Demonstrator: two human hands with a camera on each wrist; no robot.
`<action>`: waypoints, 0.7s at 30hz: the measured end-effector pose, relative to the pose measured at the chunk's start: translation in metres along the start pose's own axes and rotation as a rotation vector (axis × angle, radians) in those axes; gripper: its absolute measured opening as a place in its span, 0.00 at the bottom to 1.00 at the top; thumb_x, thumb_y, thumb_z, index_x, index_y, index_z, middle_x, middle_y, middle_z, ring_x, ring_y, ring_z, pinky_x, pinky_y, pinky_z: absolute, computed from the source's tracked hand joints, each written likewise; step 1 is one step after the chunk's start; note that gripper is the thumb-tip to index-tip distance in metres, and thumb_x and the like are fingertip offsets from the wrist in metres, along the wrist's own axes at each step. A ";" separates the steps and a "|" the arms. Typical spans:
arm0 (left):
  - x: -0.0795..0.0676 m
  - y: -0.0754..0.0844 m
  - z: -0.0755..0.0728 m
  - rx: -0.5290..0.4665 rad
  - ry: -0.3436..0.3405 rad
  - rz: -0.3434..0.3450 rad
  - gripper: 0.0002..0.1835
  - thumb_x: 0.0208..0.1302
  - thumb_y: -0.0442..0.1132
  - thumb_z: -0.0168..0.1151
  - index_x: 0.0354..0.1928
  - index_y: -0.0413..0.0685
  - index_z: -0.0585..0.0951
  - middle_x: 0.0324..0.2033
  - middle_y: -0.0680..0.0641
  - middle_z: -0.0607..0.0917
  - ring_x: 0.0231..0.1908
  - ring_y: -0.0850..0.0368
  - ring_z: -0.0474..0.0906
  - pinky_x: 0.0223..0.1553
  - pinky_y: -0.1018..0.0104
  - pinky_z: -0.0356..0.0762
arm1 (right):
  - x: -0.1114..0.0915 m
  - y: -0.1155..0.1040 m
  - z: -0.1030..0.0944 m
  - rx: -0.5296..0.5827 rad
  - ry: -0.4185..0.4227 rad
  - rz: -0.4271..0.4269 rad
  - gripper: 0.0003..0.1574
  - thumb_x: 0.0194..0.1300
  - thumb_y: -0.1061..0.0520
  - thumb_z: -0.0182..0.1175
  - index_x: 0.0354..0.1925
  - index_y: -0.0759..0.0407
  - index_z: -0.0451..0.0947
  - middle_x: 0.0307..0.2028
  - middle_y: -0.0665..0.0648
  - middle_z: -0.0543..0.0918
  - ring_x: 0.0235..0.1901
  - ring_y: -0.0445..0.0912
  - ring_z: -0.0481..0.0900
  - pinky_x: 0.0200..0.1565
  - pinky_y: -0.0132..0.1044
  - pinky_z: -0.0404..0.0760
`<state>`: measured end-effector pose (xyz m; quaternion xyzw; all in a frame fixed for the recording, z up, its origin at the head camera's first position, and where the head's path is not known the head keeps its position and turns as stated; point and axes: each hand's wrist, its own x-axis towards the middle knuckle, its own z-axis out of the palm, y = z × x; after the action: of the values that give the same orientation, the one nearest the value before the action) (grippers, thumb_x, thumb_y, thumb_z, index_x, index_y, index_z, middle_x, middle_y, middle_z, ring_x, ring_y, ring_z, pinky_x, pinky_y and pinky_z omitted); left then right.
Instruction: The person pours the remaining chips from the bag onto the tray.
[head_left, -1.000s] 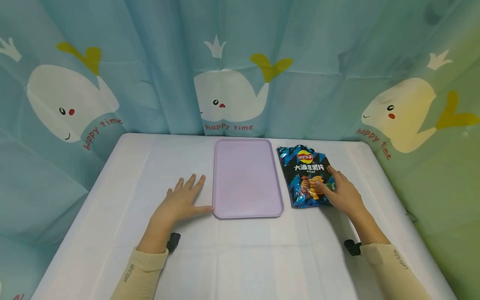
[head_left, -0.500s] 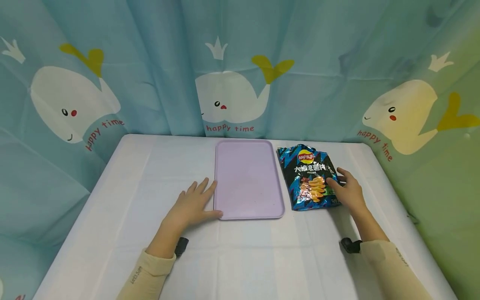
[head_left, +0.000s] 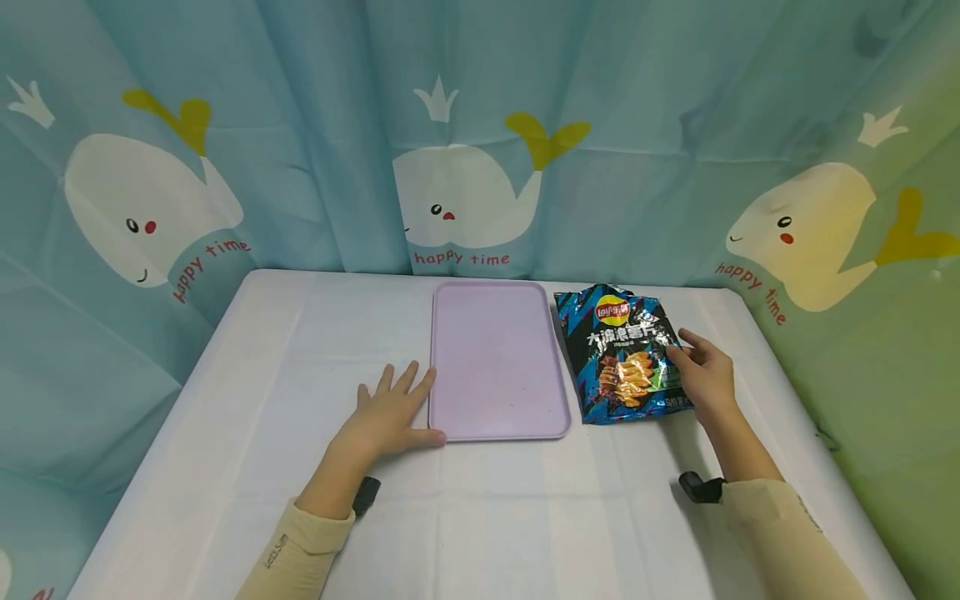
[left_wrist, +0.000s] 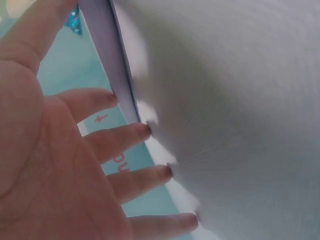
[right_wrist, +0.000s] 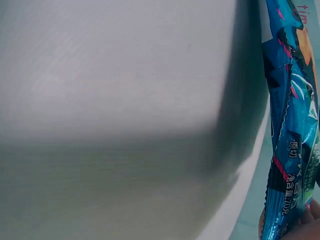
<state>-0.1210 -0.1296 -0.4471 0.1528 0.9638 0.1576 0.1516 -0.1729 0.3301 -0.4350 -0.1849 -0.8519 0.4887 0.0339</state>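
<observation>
My left hand (head_left: 384, 423) lies beside the lilac tray (head_left: 498, 367), fingers spread, thumb and index fingertip right at its left edge. In the left wrist view the hand (left_wrist: 65, 165) shows its palm, and the tray's side (left_wrist: 102, 45) runs past the thumb and index finger. Right of the tray is a blue and black bag of potato chips (head_left: 622, 354). My right hand (head_left: 708, 379) pinches its right edge, thumb on the printed front and fingers behind, partly hidden. Seen edge-on in the right wrist view, the bag of chips (right_wrist: 290, 135) casts a shadow on the cloth.
A white cloth covers the table (head_left: 487, 517). Behind it hangs a blue-green curtain (head_left: 322, 167) with whale prints, which continues along both sides. Small black wrist devices sit under both cuffs, the left device (head_left: 366, 497) and the right device (head_left: 701, 487).
My left hand has moved right to the tray's edge. My right hand has slid from the bag's front to its right edge, and the bag's right part has spread out and come up slightly.
</observation>
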 end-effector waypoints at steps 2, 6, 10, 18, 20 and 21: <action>0.000 0.000 0.001 0.001 -0.002 -0.003 0.56 0.55 0.69 0.66 0.79 0.51 0.54 0.77 0.36 0.52 0.74 0.25 0.42 0.60 0.16 0.46 | -0.001 -0.003 0.000 0.018 0.022 -0.025 0.34 0.75 0.48 0.54 0.73 0.57 0.64 0.44 0.46 0.77 0.43 0.34 0.72 0.44 0.23 0.71; 0.001 -0.001 0.002 0.000 0.002 -0.006 0.56 0.55 0.69 0.66 0.79 0.51 0.54 0.77 0.37 0.53 0.74 0.25 0.42 0.60 0.16 0.47 | -0.004 -0.010 -0.001 0.086 0.070 -0.067 0.30 0.73 0.50 0.58 0.69 0.56 0.71 0.36 0.37 0.77 0.38 0.33 0.73 0.38 0.19 0.72; 0.001 -0.001 0.003 0.001 0.004 -0.005 0.56 0.55 0.69 0.66 0.79 0.52 0.54 0.77 0.37 0.53 0.74 0.25 0.43 0.60 0.16 0.47 | -0.009 -0.021 -0.002 0.165 0.104 -0.102 0.26 0.71 0.52 0.61 0.65 0.52 0.75 0.35 0.38 0.80 0.36 0.36 0.76 0.36 0.18 0.76; -0.002 0.001 -0.001 -0.012 -0.004 -0.011 0.56 0.56 0.68 0.66 0.79 0.51 0.54 0.77 0.37 0.53 0.74 0.25 0.42 0.60 0.16 0.46 | -0.019 -0.043 -0.003 0.179 0.104 -0.272 0.22 0.70 0.56 0.62 0.61 0.52 0.78 0.36 0.40 0.81 0.36 0.38 0.78 0.39 0.19 0.77; -0.002 0.002 -0.002 -0.011 -0.002 -0.010 0.56 0.56 0.68 0.66 0.79 0.51 0.54 0.77 0.36 0.53 0.74 0.25 0.42 0.60 0.16 0.47 | -0.021 -0.048 -0.002 0.162 0.113 -0.336 0.21 0.69 0.57 0.63 0.60 0.53 0.78 0.35 0.38 0.82 0.35 0.38 0.78 0.39 0.19 0.77; -0.001 0.002 -0.002 -0.010 0.001 -0.008 0.56 0.55 0.68 0.66 0.79 0.51 0.54 0.77 0.36 0.53 0.74 0.25 0.42 0.60 0.16 0.47 | -0.022 -0.051 -0.001 0.157 0.114 -0.371 0.21 0.69 0.58 0.63 0.59 0.55 0.78 0.36 0.38 0.82 0.35 0.38 0.78 0.38 0.20 0.77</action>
<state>-0.1202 -0.1292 -0.4440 0.1481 0.9636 0.1616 0.1528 -0.1662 0.3003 -0.3886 -0.0492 -0.8273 0.5279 0.1859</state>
